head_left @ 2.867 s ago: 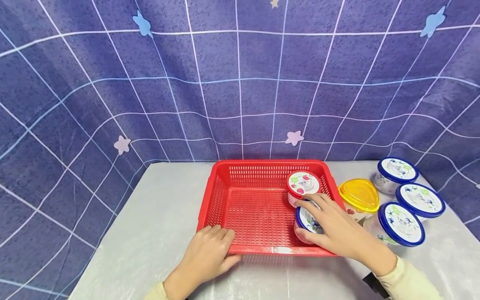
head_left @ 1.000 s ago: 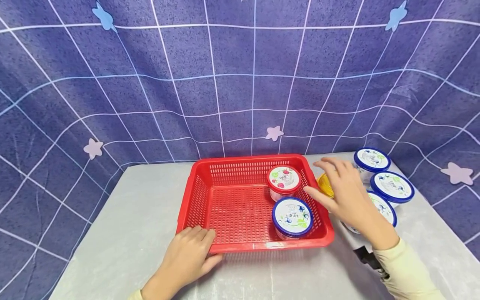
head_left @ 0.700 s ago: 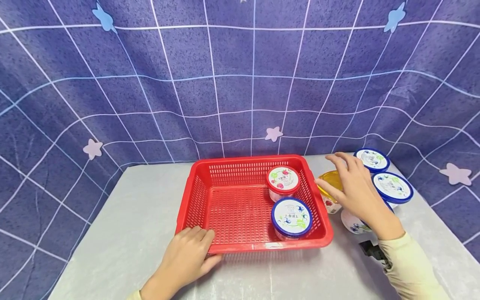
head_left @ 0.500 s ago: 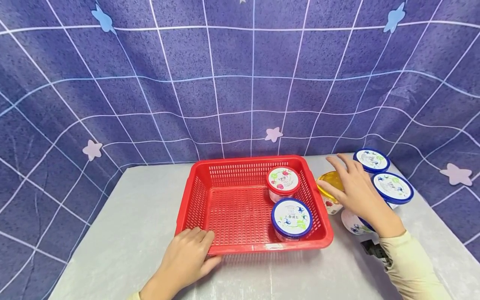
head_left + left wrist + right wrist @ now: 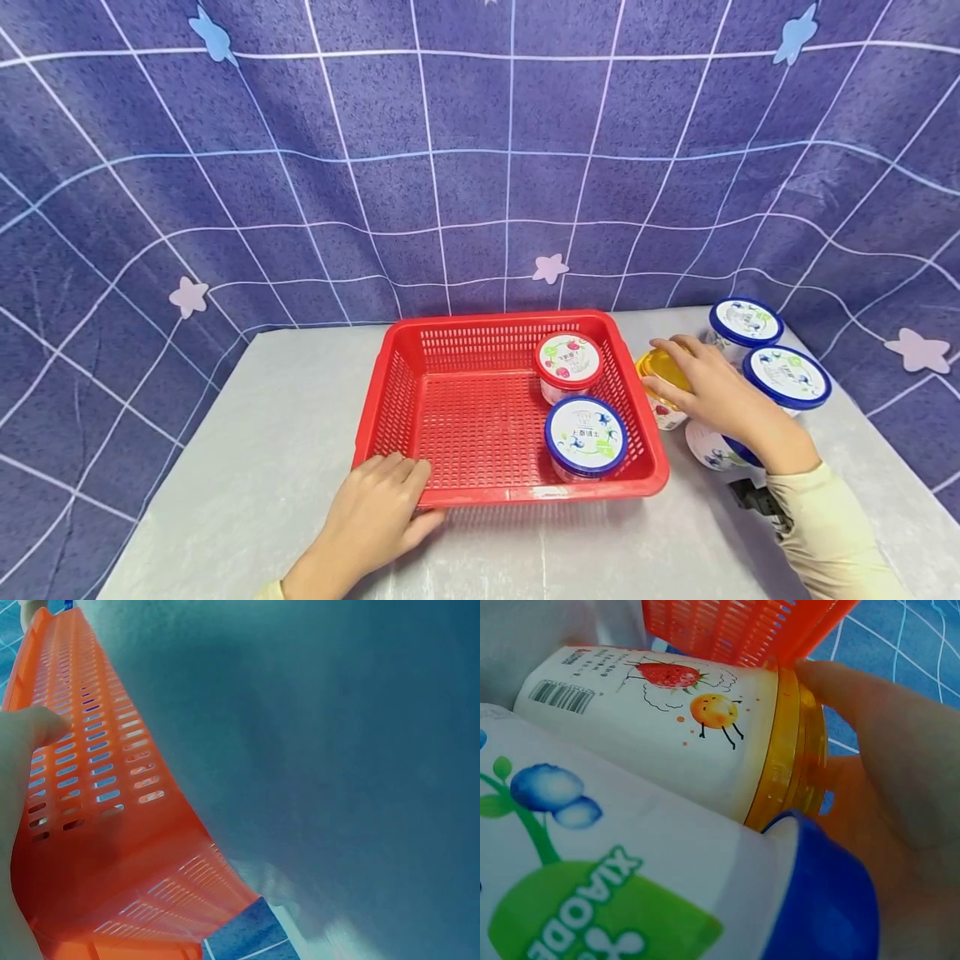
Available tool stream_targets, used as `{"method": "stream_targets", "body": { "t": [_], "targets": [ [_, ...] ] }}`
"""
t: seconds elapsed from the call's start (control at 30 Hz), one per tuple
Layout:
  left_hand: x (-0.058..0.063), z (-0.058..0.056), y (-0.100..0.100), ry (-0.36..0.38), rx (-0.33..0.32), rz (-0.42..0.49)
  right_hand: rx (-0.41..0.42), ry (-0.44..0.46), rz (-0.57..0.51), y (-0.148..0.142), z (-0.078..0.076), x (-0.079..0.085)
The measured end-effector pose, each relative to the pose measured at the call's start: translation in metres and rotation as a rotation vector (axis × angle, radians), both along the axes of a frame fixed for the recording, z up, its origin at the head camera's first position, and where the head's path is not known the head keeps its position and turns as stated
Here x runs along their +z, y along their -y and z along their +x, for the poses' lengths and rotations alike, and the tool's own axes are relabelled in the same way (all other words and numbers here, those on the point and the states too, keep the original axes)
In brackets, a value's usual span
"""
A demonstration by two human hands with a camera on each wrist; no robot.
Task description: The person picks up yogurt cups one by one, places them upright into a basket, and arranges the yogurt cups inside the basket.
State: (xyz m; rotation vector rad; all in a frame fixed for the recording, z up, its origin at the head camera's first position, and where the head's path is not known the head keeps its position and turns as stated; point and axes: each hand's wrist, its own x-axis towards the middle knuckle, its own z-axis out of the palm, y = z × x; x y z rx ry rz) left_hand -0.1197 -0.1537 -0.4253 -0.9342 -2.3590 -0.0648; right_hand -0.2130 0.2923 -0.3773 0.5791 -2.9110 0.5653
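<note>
My left hand (image 5: 372, 508) grips the front rim of a red plastic basket (image 5: 517, 497), fingers over the edge. In the left wrist view, its thumb (image 5: 45, 726) lies against the slotted outer wall. Right of the basket, my right hand (image 5: 727, 396) grips a yellow-lidded tub (image 5: 666, 417) from above by its lid. The right wrist view shows my thumb on the edge of the yellow lid (image 5: 787, 750); the far fingertips are hidden. Inside the basket, along its right side, stand a red-lidded tub (image 5: 568, 360) and a blue-lidded tub (image 5: 585, 435).
Several blue-lidded tubs stand close by on the right: one at the back (image 5: 746, 321), one at the far right (image 5: 787, 375), and one partly under my right hand (image 5: 712, 450). A grey table (image 5: 285, 433) carries everything. A blue checked cloth (image 5: 465, 192) hangs behind.
My right hand let go of the blue-lidded tub in the basket, moved right, and has lowered and closed around the yellow lid. My left hand stays on the rim.
</note>
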Motion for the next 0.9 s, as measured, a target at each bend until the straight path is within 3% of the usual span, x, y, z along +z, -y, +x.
{"method": "stream_targets", "body": {
  "t": [0.43, 0.9],
  "targets": [
    [0.0009, 0.0016, -0.0007, -0.009, 0.005, -0.004, 0.028, -0.027, 0.01, 0.0018, -0.001, 0.0014],
    [0.0004, 0.0013, -0.001, -0.018, 0.008, -0.005, 0.026, -0.169, -0.044, 0.0, 0.0008, 0.0063]
  ]
}}
